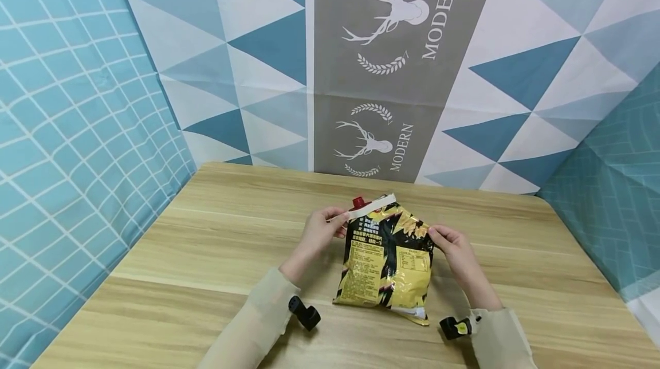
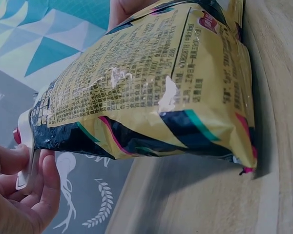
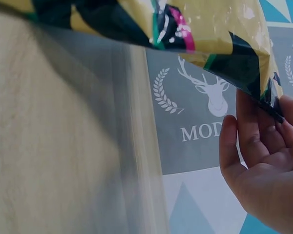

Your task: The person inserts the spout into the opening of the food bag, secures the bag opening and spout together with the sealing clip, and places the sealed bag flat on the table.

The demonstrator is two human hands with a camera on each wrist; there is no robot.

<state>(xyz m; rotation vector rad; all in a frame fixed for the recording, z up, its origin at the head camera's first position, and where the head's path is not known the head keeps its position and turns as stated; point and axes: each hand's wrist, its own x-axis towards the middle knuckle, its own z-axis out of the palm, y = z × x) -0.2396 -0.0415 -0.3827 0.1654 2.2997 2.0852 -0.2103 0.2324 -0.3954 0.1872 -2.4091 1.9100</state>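
Note:
A yellow and black snack bag (image 1: pixel 384 260) stands tilted over the wooden table, its printed back facing the head camera. Across its top left runs a white bag-sealing clip (image 1: pixel 372 207) with a red cap-like spout (image 1: pixel 358 202) at one end. My left hand (image 1: pixel 323 230) pinches the clip's end at the bag's upper left corner; the left wrist view shows thumb and fingers on the white strip (image 2: pixel 25 168). At the upper right corner, my right hand (image 1: pixel 456 248) pinches the bag's edge between thumb and fingers, seen close in the right wrist view (image 3: pixel 268 141).
The wooden table (image 1: pixel 206 254) reaches back to a patterned cloth wall (image 1: pixel 268 71) with deer prints. Blue gridded cloth (image 1: pixel 77 99) hangs at the left and teal cloth (image 1: pixel 613 185) at the right. Black wrist cameras (image 1: pixel 305 313) sit by both sleeves.

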